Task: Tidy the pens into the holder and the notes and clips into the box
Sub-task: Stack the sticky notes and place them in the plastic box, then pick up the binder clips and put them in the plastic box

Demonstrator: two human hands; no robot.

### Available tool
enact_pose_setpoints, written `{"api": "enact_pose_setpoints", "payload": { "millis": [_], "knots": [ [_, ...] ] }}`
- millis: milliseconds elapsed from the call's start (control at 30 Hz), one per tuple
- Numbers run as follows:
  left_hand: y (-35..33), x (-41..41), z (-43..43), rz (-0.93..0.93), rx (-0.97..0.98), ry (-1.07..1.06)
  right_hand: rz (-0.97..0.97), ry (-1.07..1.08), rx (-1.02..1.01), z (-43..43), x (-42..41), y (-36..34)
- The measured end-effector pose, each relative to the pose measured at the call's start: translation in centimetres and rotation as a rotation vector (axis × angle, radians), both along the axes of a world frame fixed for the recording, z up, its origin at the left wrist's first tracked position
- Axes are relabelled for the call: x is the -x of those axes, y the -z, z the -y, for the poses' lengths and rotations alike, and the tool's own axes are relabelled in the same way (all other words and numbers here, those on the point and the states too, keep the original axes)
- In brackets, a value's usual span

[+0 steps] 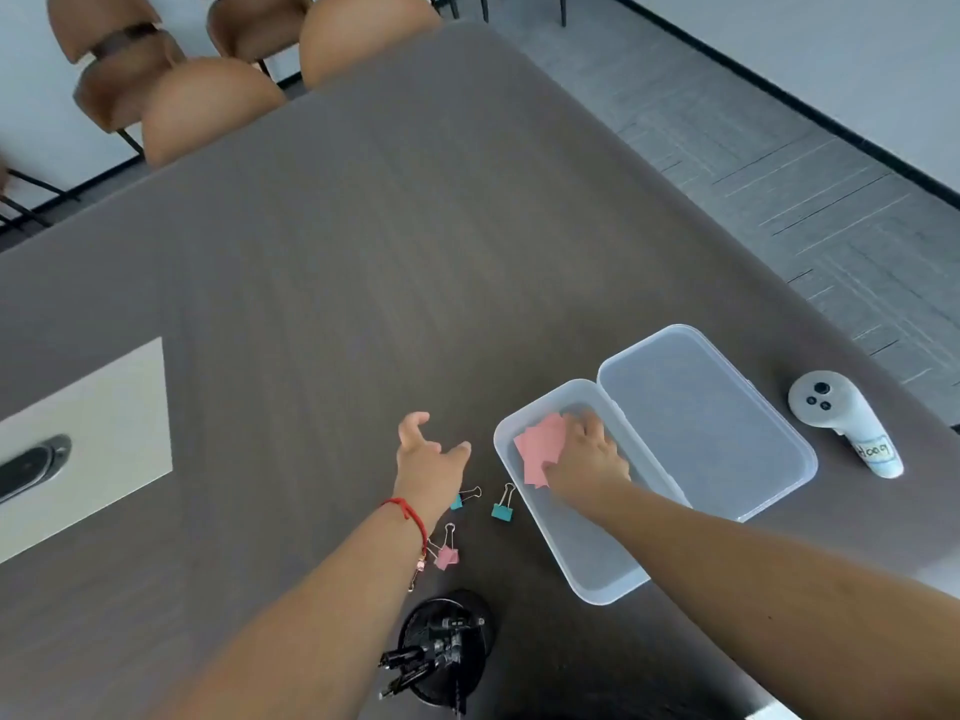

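Observation:
My right hand (587,459) reaches inside the clear plastic box (582,569) and rests on a small stack of pink notes (540,444), fingers closed over their edge. Spread and holding nothing, my left hand (428,454) hovers over the table just left of the box. Under its wrist lie binder clips: a teal clip (503,510), a second teal clip (460,498) partly hidden by the wrist, and a pink clip (447,556). The black mesh pen holder (447,646) near the front edge has several black pens in it.
The box's hinged lid (711,423) lies flat to its right. A white handheld device (844,423) with a label lies near the table's right edge. A pale cable hatch (88,439) is set into the table at left. Brown chairs (208,106) stand beyond the far edge.

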State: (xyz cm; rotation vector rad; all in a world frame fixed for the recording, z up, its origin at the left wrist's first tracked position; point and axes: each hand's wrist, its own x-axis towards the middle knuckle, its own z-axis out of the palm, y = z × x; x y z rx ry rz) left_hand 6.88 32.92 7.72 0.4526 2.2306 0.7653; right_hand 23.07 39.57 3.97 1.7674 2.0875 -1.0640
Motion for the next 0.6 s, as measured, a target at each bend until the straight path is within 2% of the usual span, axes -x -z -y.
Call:
{"api": "enact_pose_setpoints", "payload": {
  "millis": [67,133,200,233,267,333,400,467,600],
  "knots": [
    [0.4,2.3,1.1,0.019,0.084,-0.094,-0.020,-0.006,-0.075,0.5,-0.2,-1.2],
    [0.9,4.3,3.0,-0.023,0.236,-0.048,-0.190,0.008,-0.281,1.4,0.0,-3.0],
    [1.5,5.6,5.1,-0.084,0.434,0.175,-0.369,-0.180,-0.501,2.8,0.8,-5.1],
    [1.8,5.9,6.1,-0.111,0.515,0.316,-0.397,-0.329,-0.494,3.8,1.5,-5.8],
    [1.9,5.9,7.1,-0.132,0.571,0.434,-0.395,-0.444,-0.378,5.0,2.4,-6.0],
    [2.4,5.3,8.7,-0.156,0.596,0.548,-0.255,-0.626,-0.076,7.3,3.9,-5.8],
    [3.1,4.7,9.5,-0.148,0.569,0.583,-0.031,-0.722,0.044,8.6,5.3,-4.5],
    [3.9,4.2,9.8,-0.143,0.552,0.617,0.102,-0.686,0.060,8.8,6.5,-2.9],
    [5.2,3.8,9.7,-0.138,0.518,0.600,0.278,-0.612,-0.031,8.4,8.6,1.5]
  ]
}}
